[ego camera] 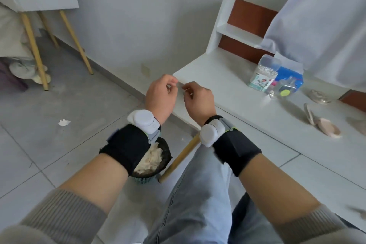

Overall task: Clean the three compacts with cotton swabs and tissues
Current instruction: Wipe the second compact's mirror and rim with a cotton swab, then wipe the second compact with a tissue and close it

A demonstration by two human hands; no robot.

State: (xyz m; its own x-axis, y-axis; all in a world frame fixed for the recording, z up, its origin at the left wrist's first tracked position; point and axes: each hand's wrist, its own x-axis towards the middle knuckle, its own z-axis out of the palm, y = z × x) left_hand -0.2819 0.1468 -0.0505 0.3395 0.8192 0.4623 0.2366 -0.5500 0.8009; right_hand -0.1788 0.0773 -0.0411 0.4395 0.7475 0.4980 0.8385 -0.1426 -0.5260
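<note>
- Fingers on both hands are curled in, thumb meeting forefinger. My left hand (pixel 160 95) and right hand (pixel 198 101) sit fingertip to fingertip just off the near corner of the white table (pixel 227 77). Whether anything small is pinched between them I cannot tell from this feed (the spot is pale against the pale table edge).
- None of the compacts is in hand. The open compact (pixel 321 125) lies on the table well to the right of my hands, its lid standing up and its pinkish pan facing up.
- A round silver compact (pixel 319 96) lies shut behind it, further back on the table.
- A third pale shape (pixel 359 125) at the right edge is too blurred to name.
- The clear cotton swab box (pixel 261 76) stands upright further back, with the blue tissue pack (pixel 290 75) just beside it on the right and a small clear bottle (pixel 285 88) in front of the pack.
- Below my left wrist, on the floor beside the wooden table leg (pixel 178 160), is a waste bin (pixel 145 180) filled with crumpled tissue.
- One tissue scrap (pixel 63 122) lies on the tiles off to the left.
</note>
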